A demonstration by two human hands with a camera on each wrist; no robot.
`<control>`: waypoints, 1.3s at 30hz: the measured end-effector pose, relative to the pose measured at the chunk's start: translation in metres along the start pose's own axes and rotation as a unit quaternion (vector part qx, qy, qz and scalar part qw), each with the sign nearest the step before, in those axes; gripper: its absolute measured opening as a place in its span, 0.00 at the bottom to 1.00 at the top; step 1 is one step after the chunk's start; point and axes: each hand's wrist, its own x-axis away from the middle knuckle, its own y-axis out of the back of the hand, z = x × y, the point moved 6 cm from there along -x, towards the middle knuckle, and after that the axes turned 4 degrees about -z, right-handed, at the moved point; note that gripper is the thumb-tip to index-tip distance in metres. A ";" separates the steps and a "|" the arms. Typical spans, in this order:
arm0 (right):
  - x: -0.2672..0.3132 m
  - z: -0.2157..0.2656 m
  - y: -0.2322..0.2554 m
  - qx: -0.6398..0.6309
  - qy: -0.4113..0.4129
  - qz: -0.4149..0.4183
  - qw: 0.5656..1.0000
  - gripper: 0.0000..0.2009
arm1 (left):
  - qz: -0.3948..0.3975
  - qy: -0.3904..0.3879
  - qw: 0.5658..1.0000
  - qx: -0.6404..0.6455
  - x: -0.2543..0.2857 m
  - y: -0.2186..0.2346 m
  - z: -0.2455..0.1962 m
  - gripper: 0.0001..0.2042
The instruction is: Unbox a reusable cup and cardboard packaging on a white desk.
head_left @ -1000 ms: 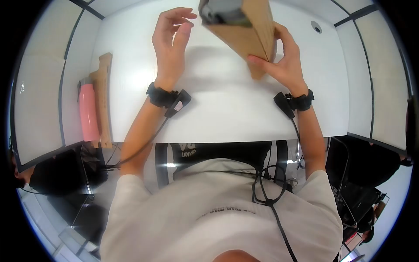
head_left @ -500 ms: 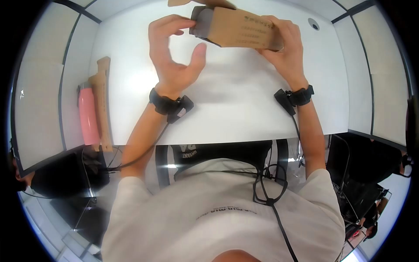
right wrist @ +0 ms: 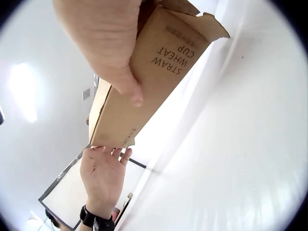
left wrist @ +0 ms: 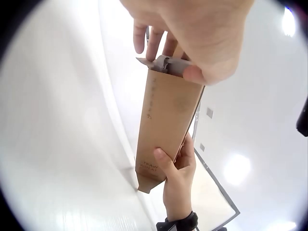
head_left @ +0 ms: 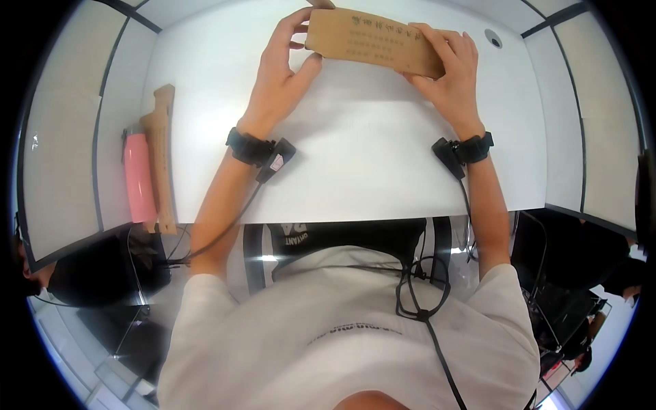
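A long brown cardboard box (head_left: 369, 37) is held above the far part of the white table (head_left: 355, 164). My right hand (head_left: 451, 65) grips its right end, thumb on the near side and fingers over the top. Printed on the box (right wrist: 159, 72) is "WHEAT STRAW CUP". In the left wrist view its other end gapes, and a grey rounded thing (left wrist: 173, 66) shows inside, mostly hidden. My left hand (head_left: 283, 85) is at that end, fingers fairly straight, thumb tip by one corner of the opening. Flaps (right wrist: 211, 26) stick out at the right hand's end.
A pink bottle (head_left: 139, 178) lies at the table's left edge beside a long brown board-like piece (head_left: 161, 150). A round cable hole (head_left: 493, 39) is at the back right. Pale partition panels (head_left: 65, 143) flank the table. Cables (head_left: 239, 215) trail from both wrist cameras.
The box has turned from a steep tilt to lying nearly level across, its printed face toward the head camera. My left hand has come in to its left end. My right hand has kept its grip.
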 end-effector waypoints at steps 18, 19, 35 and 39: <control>0.001 -0.002 -0.003 0.039 0.002 0.031 0.999 0.34 | 0.010 0.160 0.970 0.186 -0.001 -0.003 0.050 0.21; 0.003 -0.003 -0.005 0.037 0.004 0.034 0.999 0.35 | 0.035 0.178 0.968 0.173 0.000 -0.003 0.050 0.22; 0.000 0.002 -0.004 -0.011 0.001 0.043 0.999 0.34 | 0.035 0.205 0.970 0.128 0.000 0.003 0.057 0.21; 0.000 -0.003 -0.008 -0.073 -0.051 0.062 0.994 0.33 | -0.006 0.256 0.935 0.246 -0.002 0.006 0.061 0.27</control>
